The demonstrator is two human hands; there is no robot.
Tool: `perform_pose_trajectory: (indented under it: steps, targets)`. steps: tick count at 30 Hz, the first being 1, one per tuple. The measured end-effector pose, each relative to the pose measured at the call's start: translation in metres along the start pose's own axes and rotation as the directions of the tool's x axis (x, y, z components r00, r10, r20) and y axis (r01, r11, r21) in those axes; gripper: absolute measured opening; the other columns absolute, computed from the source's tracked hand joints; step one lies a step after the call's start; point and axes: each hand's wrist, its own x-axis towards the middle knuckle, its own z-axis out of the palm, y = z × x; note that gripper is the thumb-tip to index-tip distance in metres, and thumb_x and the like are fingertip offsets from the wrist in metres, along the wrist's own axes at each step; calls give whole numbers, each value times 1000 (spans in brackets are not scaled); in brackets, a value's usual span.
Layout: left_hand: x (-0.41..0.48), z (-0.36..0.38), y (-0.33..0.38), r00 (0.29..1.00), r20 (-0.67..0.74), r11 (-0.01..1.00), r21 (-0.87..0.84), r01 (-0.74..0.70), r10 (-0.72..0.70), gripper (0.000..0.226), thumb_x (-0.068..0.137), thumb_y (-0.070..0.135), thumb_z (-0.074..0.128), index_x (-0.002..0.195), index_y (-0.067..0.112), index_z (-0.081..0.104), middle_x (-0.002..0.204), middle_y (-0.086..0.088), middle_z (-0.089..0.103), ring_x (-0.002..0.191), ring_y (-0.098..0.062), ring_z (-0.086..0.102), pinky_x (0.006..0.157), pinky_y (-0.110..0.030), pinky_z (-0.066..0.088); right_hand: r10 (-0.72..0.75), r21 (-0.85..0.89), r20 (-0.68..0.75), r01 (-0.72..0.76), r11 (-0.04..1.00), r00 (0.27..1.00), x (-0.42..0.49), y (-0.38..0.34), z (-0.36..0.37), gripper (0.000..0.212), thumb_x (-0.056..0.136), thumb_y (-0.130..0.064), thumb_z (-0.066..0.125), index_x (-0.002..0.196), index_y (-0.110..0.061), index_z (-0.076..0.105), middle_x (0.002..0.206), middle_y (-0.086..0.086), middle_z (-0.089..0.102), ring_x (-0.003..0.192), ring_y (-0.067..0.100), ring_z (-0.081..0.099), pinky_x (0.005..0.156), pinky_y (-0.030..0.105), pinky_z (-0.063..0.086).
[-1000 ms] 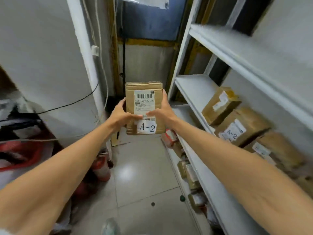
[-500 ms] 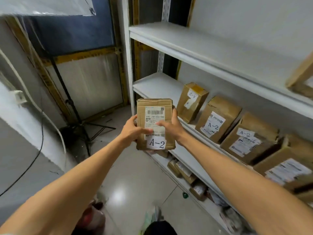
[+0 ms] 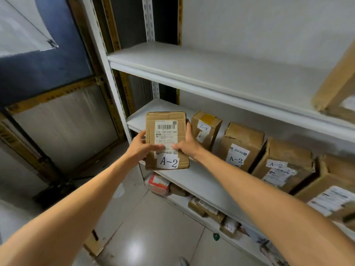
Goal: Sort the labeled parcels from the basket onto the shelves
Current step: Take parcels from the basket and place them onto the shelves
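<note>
Got my left hand and right hand both clamped on the A-2 parcel. It's upright, just in front of the middle shelf, left of the other A-2 boxes.

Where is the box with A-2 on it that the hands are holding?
In the head view, the held box sits mid-frame between the left hand and right hand, before the middle shelf, left of the nearest shelved parcel.

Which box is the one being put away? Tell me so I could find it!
Find the white shelf unit and its middle shelf, with a row of brown boxes marked A-2. Just before that shelf's left end, the left hand and right hand grip one parcel. It alone is off the shelf, facing you upright.
</note>
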Motion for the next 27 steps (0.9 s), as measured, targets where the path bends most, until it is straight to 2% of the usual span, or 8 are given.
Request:
perform_pose_trajectory:
  steps: [2, 5, 8, 11, 13, 17, 22, 27]
  targets:
    - [3, 0, -3, 1000, 26, 1000, -3, 4, -4, 70, 72, 7, 78, 132, 16, 43, 115, -7, 65, 99, -20, 67, 83, -41, 57, 20, -9, -23, -20, 1000, 1000, -4, 1, 1, 115, 74, 10, 67, 151, -25, -11, 145, 12, 42, 134, 29, 41, 106, 51, 40]
    - [-2, 8, -11, 997, 64, 999, 20, 35, -36, 64, 75, 5, 76, 128, 19, 42, 109, -3, 65, 88, -12, 66, 61, -23, 54, 61, -21, -55, -62, 998, 997, -17, 13, 3, 118, 74, 11, 67, 151, -22, -16, 148, 11, 39, 136, 29, 37, 110, 48, 36]
    - [-8, 16, -25, 991, 107, 996, 58, 70, -76, 71, 75, 7, 77, 135, 16, 39, 109, -2, 63, 85, -11, 65, 57, -22, 52, 110, -4, -99, -111, 994, 989, -33, 29, 7, 116, 74, 12, 67, 152, -22, -13, 148, 9, 38, 137, 27, 36, 109, 45, 35]
    - [-17, 23, -34, 983, 151, 994, 63, 92, -100, 77, 77, 6, 75, 141, 15, 34, 99, 0, 65, 78, -11, 66, 49, -21, 52, 131, 2, -143, -132, 991, 981, -50, 40, 9, 110, 73, 12, 66, 151, -22, -4, 145, 7, 42, 135, 27, 37, 102, 39, 39]
    - [-22, 25, -40, 980, 172, 994, 48, 98, -105, 81, 77, 5, 75, 144, 14, 31, 99, -1, 65, 78, -14, 68, 50, -23, 53, 141, -5, -154, -143, 990, 978, -58, 44, 10, 108, 73, 11, 65, 151, -22, -3, 144, 7, 43, 134, 26, 38, 99, 36, 40]
    - [-29, 28, -48, 978, 187, 995, 49, 88, -95, 86, 75, 8, 78, 145, 15, 29, 103, -4, 65, 84, -17, 67, 61, -28, 51, 170, -4, -192, -174, 985, 967, -74, 49, 13, 109, 74, 10, 65, 152, -19, -7, 146, 7, 41, 135, 26, 37, 96, 30, 37]
    - [-40, 34, -47, 976, 216, 998, 60, 24, -36, 80, 75, 7, 77, 142, 15, 33, 96, 2, 64, 82, -13, 66, 60, -24, 50, 210, 11, -235, -214, 977, 949, -89, 50, 15, 118, 74, 8, 68, 151, -20, -17, 153, 7, 33, 139, 26, 33, 107, 38, 36]
    - [-34, 31, -46, 977, 214, 999, 34, -10, 2, 76, 73, 6, 78, 138, 14, 37, 98, 1, 64, 87, -15, 66, 61, -25, 51, 205, 13, -242, -208, 978, 948, -88, 44, 13, 116, 74, 8, 67, 152, -18, -16, 151, 9, 36, 135, 27, 38, 96, 32, 41]
